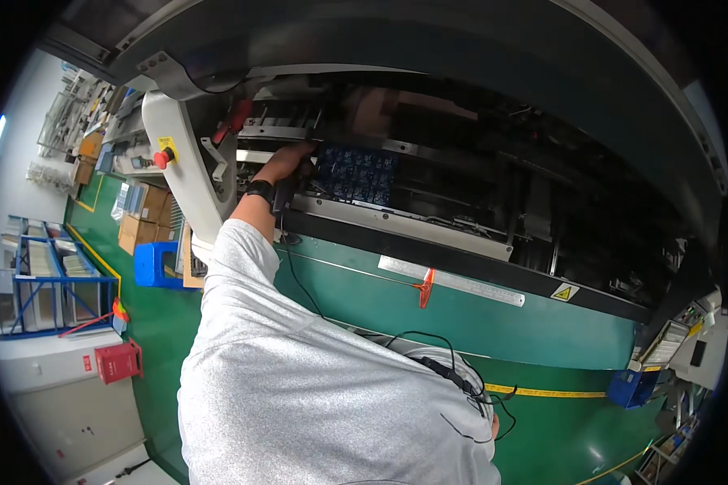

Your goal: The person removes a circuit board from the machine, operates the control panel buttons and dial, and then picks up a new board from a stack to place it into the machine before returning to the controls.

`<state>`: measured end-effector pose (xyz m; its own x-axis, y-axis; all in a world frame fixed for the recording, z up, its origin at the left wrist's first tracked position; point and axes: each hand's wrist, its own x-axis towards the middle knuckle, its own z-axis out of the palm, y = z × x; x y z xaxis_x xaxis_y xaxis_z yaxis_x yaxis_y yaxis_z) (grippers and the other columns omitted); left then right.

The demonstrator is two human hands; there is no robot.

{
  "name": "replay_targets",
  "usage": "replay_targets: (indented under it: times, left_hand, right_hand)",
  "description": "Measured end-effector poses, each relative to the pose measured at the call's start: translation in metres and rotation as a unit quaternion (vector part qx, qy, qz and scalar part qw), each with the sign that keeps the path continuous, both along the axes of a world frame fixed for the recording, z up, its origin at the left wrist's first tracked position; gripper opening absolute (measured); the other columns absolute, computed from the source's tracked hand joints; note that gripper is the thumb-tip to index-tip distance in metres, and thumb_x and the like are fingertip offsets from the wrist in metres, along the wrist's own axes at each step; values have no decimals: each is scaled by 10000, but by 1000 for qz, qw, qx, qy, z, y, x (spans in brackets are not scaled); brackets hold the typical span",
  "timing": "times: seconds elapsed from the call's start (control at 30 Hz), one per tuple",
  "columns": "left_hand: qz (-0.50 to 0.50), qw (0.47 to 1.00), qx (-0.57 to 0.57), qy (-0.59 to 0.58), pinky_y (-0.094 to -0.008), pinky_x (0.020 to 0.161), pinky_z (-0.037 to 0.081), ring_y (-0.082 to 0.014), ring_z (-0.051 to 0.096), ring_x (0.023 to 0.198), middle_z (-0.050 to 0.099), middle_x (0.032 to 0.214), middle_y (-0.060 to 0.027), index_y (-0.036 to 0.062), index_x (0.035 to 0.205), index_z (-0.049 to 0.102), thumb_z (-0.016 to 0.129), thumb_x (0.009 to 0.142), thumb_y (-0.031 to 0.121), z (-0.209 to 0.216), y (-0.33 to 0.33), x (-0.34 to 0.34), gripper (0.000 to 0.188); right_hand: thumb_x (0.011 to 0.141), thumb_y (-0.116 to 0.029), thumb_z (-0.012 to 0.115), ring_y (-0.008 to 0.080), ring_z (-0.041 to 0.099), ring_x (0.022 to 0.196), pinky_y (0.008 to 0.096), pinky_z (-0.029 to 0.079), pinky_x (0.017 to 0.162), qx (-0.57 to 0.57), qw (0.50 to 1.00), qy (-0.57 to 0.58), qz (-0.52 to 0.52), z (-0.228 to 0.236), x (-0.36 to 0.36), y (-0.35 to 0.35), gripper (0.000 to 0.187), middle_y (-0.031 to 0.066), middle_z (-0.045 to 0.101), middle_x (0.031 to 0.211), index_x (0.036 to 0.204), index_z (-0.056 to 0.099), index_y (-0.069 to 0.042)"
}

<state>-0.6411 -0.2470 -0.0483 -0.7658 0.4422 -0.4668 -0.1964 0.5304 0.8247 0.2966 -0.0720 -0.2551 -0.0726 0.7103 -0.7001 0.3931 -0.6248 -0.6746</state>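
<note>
My left hand [287, 162] reaches into the open machine, with a black watch [259, 191] on the wrist and a grey sleeve behind it. The fingers rest at the left edge of a blue circuit board panel [356, 174] lying on the metal rails [396, 222] inside. The fingertips are hidden against the board, so the grip is unclear. A dark object [281, 196] sits just under the wrist. My right hand is out of sight.
The raised machine hood [429, 40] arches overhead. A red emergency button [162, 158] is on the white machine end. A long ruler strip with an orange marker [425, 287] is on the green front panel. A blue stool [152, 265], cardboard boxes [141, 218] and blue shelving [48, 283] stand on the left.
</note>
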Motion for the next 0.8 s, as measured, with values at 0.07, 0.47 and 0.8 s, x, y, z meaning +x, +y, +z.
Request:
replay_targets:
  times: [0.07, 0.47, 0.8]
  left_hand:
    - [36, 997, 31, -61, -298, 583, 451, -157, 615, 611, 670, 735, -70, 19, 1142, 675, 537, 967, 395, -7, -2, -4, 437]
    - [72, 996, -11, -59, -279, 569, 479, -152, 632, 650, 668, 782, -56, 54, 1104, 660, 551, 963, 394, 3, 0, 0, 384]
    - [-160, 980, -97, 70, -353, 902, 493, -236, 583, 1136, 535, 1413, -102, 136, 1485, 387, 625, 933, 138, -16, -2, 0, 601]
  right_hand:
    - [930, -129, 639, 181, 642, 844, 304, 518, 765, -9, 998, -18, 66, -28, 18, -1, 251, 107, 700, 973, 1101, 620, 55]
    - [908, -95, 633, 179, 653, 839, 294, 525, 768, -29, 986, -53, 157, -74, 50, 20, 228, 131, 713, 952, 1080, 642, 55]
    - [939, -176, 581, 107, 471, 506, 285, 411, 455, 2, 996, -40, 82, 38, -29, 49, 158, -13, 490, 629, 935, 611, -21]
